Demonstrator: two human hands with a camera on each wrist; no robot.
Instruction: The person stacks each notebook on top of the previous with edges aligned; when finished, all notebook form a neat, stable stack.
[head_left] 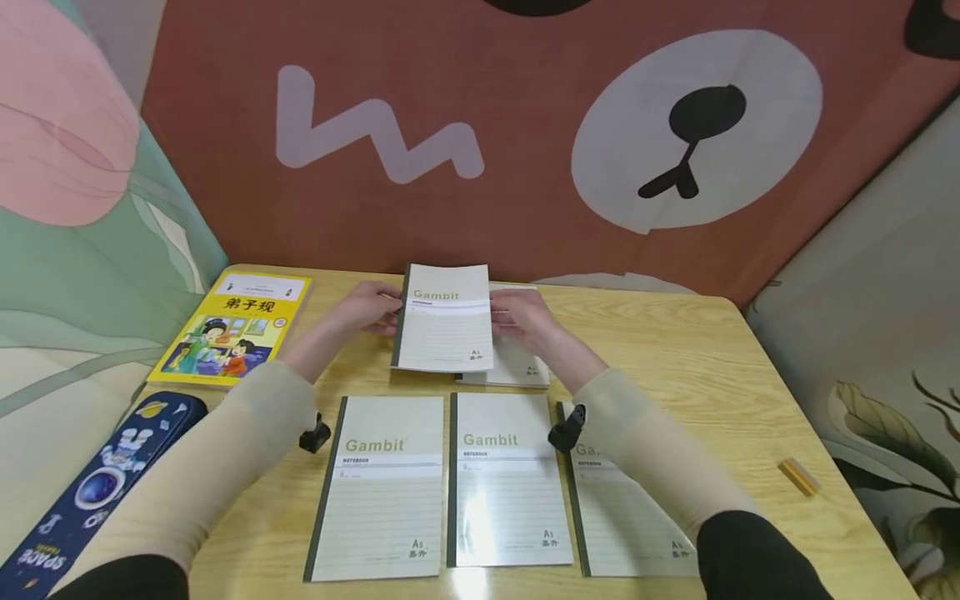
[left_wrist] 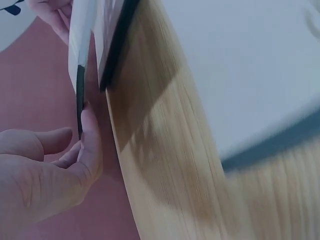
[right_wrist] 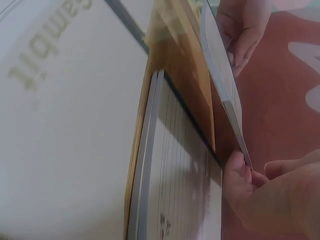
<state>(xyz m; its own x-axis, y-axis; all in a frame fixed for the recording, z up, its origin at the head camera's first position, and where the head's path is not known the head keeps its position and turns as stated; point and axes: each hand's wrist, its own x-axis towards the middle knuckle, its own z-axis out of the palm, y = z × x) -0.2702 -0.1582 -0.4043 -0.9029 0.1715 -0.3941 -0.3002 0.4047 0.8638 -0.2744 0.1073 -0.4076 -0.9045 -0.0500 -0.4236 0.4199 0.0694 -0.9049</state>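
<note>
Both hands hold one Gambit notebook (head_left: 444, 321) lifted and tilted above the far middle of the wooden table (head_left: 720, 350). My left hand (head_left: 369, 308) pinches its dark spine edge (left_wrist: 80, 95), thumb and fingers (left_wrist: 90, 145) on it. My right hand (head_left: 521, 317) grips the opposite edge (right_wrist: 227, 95), fingertips (right_wrist: 237, 175) at its corner. Under it another notebook (head_left: 517, 367) lies flat, also in the right wrist view (right_wrist: 175, 170). Three more Gambit notebooks lie in a row near me: left (head_left: 382, 487), middle (head_left: 506, 483), right (head_left: 622, 517), the last partly hidden by my right sleeve.
A yellow picture book (head_left: 236, 329) lies at the table's far left. A dark blue space-themed pencil case (head_left: 90, 492) sits at the near left edge. A small orange eraser (head_left: 798, 477) lies at the right. Patterned cloth walls surround the table.
</note>
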